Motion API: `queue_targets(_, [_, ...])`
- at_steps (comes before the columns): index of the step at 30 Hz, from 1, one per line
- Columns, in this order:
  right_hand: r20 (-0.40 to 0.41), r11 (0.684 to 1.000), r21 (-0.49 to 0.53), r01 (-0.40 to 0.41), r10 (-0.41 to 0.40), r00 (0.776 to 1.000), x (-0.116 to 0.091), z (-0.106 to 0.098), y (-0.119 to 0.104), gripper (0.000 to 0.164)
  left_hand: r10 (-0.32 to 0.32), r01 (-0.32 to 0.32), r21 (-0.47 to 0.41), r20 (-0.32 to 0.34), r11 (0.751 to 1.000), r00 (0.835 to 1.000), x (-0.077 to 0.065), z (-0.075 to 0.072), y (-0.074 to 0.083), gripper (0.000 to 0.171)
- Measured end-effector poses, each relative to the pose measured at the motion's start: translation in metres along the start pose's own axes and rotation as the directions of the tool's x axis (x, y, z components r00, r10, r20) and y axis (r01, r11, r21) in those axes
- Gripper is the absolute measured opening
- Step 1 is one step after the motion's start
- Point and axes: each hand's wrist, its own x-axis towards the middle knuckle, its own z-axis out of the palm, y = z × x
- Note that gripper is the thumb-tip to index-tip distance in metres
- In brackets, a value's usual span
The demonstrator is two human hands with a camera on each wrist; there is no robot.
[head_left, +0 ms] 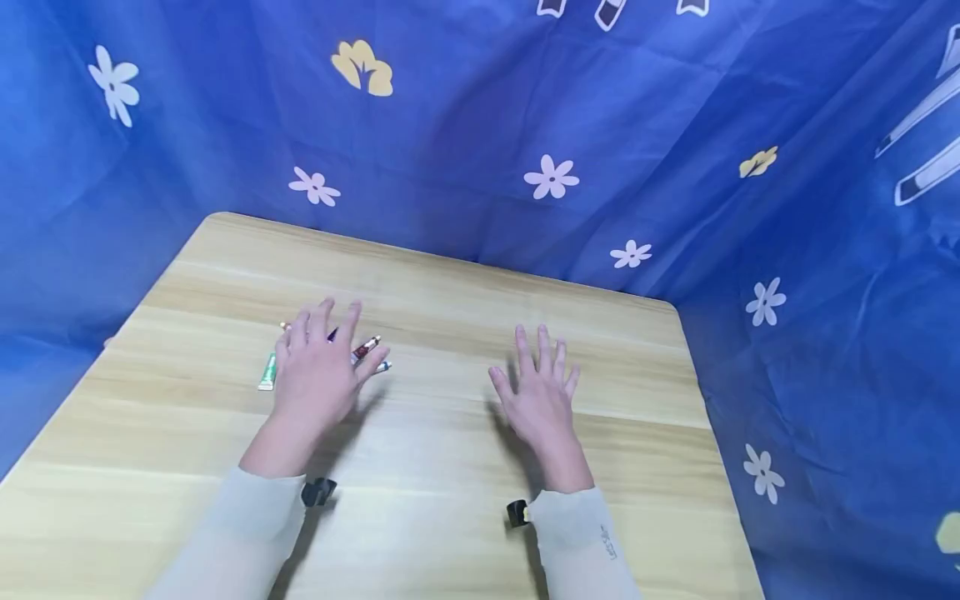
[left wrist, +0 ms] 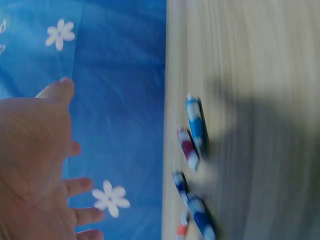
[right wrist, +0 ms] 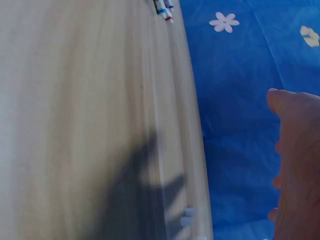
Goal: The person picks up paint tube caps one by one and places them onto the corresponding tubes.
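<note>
Several small paint tubes lie on the wooden table below my left hand (head_left: 317,375), which is held over them with fingers spread. A green tube (head_left: 267,372) shows to its left, and a dark red tube (head_left: 366,348) shows by the thumb; the hand covers others. In the left wrist view a light blue tube (left wrist: 196,120), a dark red tube (left wrist: 187,149) and a dark blue tube (left wrist: 201,218) lie beyond the palm. My right hand (head_left: 542,404) hovers above the table to the right, fingers spread and holding nothing, its shadow below.
Small white pieces (right wrist: 187,219) lie near the table's far edge in the right wrist view, mostly hidden behind the right hand in the head view. A blue patterned cloth (head_left: 465,125) hangs behind and beside the table (head_left: 427,500).
</note>
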Motion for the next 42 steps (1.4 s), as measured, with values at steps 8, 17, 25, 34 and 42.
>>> queue_targets(8, [-0.096,0.994,0.102,-0.048,0.058,0.994,0.008,-0.014,0.033,0.073,-0.222,0.22,-0.038,-0.067,0.975,0.973,-0.002,-0.011,-0.05,0.061])
queue_targets(17, [-0.117,0.971,0.183,-0.157,0.18,0.977,0.011,-0.011,0.071,0.065,-0.314,0.315,0.009,0.099,0.949,0.944,-0.017,-0.023,-0.119,0.081])
queue_targets(25, [-0.088,0.972,0.148,-0.18,0.194,0.977,0.013,0.011,0.087,0.048,-0.344,0.351,-0.016,0.169,0.936,0.924,-0.03,-0.016,-0.134,0.088])
queue_targets(34, [-0.131,0.972,0.161,-0.172,0.194,0.972,0.021,0.022,0.095,0.032,-0.253,0.253,0.021,0.147,0.967,0.956,-0.025,-0.01,-0.133,0.053])
queue_targets(42, [-0.164,0.975,0.164,-0.151,0.178,0.97,0.023,0.021,0.102,0.012,-0.236,0.241,-0.025,0.124,0.97,0.964,-0.025,-0.004,-0.131,0.039])
